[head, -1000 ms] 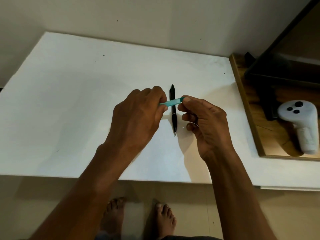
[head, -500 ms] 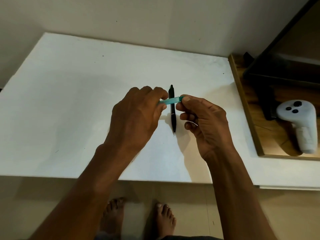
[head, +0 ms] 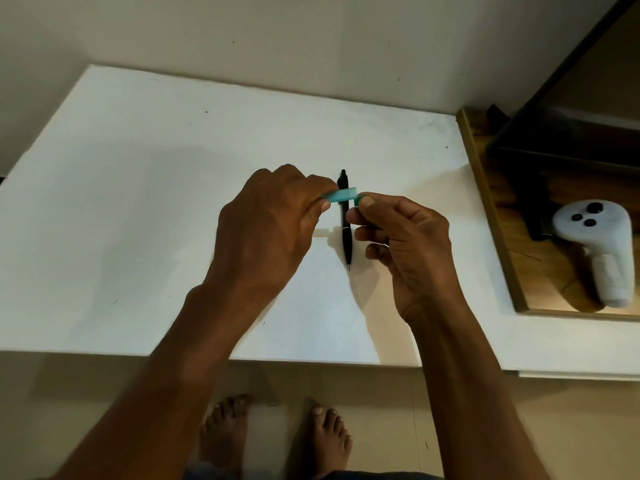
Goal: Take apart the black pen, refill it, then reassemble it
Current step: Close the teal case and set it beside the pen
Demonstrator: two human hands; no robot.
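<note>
One black pen (head: 346,233), slim, whole, tip toward viewer, lay on white tabletop (head: 138,202). One teal piece (head: 343,195) pinched endwise between left hand (head: 266,230) and right hand (head: 405,237), above pen.

Above the black pen (head: 346,233), which lies on the white surface (head: 138,202) tip toward the person, the left hand (head: 266,226) and right hand (head: 405,244) each pinch an end of a small teal piece (head: 343,195), with a white controller (head: 595,251) well off to the pen's right.

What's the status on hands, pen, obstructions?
Left hand and right hand pinch a teal piece between them, above the table. Black pen lies whole on white table, untouched. Nothing blocking it.
</note>
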